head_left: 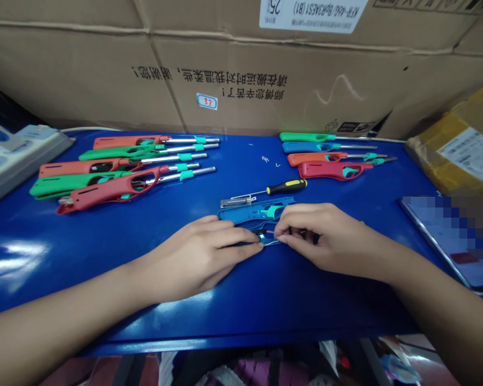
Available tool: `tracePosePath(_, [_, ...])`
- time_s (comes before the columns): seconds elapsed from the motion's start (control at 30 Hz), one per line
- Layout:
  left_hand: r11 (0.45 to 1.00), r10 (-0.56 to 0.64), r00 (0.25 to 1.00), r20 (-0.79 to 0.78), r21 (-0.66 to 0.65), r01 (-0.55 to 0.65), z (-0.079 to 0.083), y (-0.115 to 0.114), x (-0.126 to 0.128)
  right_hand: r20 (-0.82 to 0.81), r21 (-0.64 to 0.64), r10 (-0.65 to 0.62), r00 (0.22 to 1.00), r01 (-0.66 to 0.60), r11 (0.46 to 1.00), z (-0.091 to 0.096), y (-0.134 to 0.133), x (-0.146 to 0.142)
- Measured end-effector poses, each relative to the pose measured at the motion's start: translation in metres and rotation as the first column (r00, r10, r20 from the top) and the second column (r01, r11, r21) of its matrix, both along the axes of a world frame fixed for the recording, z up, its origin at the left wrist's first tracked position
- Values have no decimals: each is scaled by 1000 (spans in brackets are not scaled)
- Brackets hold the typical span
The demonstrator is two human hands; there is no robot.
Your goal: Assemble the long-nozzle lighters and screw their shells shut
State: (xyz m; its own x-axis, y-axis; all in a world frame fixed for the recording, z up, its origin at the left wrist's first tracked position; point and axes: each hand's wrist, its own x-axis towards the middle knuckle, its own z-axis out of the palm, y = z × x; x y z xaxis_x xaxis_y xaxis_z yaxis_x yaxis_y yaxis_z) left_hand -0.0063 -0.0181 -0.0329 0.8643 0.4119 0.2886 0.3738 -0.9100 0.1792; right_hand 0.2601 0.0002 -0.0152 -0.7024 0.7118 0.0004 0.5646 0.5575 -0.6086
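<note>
Both hands meet over a blue lighter half-shell [270, 241] on the table. My left hand [203, 252] lies over its left part, with fingertips pressed on the shell and the small dark part inside it. Thumb and forefinger of my right hand [322, 236] pinch at the shell's right side; whatever is between them is too small to make out. Just behind lies the other blue half-shell [249, 212] with a teal trigger [272, 211] in it. A clear fuel tank [236, 201] and a black-and-yellow screwdriver [287, 186] rest beyond that.
Several long-neck lighters [104, 190] lie in a group at the left, and several more [330, 170] at the back right. A large cardboard box [104, 80] walls off the back. A power strip [24, 155] is at the left edge, a phone [446, 241] at the right.
</note>
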Motion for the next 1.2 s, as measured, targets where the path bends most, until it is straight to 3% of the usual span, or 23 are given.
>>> tracePosePath(0.4, [998,49,999,-3,-33,-49,-2,-1,0,-11,72,14,1000,-13,997,-9,-1,-9])
tracePosePath(0.53, [995,84,996,16,-62,-83,-5,0,0,-74,-1,-43,996,43,999,-7,-1,-13])
tracePosePath(0.73, [996,84,996,-35,2,-84,-3,-2,0,-21,-168,-224,974,218,961,-6,-1,-16])
tracePosePath(0.97, [998,52,999,6,-26,-52,-5,0,0,3,-181,-230,973,226,957,-4,0,-17])
tracePosePath(1.2, [994,75,997,10,-84,-74,-6,2,-2,-32,-246,-217,976,203,948,3,5,2])
